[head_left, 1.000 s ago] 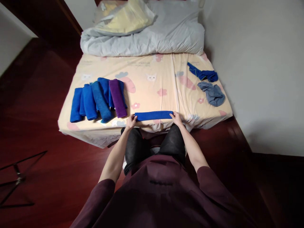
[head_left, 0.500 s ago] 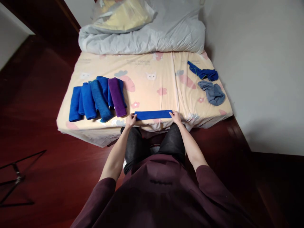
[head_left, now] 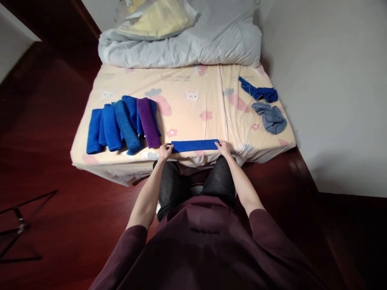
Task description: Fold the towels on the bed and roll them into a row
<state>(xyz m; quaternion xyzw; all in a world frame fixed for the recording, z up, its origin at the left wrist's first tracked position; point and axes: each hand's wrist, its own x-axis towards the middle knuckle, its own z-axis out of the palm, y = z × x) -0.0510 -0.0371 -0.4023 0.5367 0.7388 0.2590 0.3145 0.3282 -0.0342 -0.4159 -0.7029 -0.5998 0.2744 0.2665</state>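
A blue towel (head_left: 195, 145), folded into a long narrow strip, lies crosswise at the front edge of the bed (head_left: 193, 114). My left hand (head_left: 166, 151) pinches its left end, and my right hand (head_left: 223, 148) grips the right end, so the strip is stretched straight between them. Just left of my left hand is a row of folded towels: several blue ones (head_left: 112, 128), a teal one (head_left: 127, 128) and a purple one (head_left: 148, 123) leaning over another blue one.
A crumpled blue cloth (head_left: 260, 92) and a crumpled grey cloth (head_left: 270, 118) rest at the bed's right side. Across the back lies a rolled grey-white quilt (head_left: 181, 50) with a yellow bundle (head_left: 163, 18) on it. A black metal stand (head_left: 21, 225) is on the floor at left.
The view has shifted very slightly. Both hands keep their hold on the ends of the blue towel, which stays in nearly the same place.
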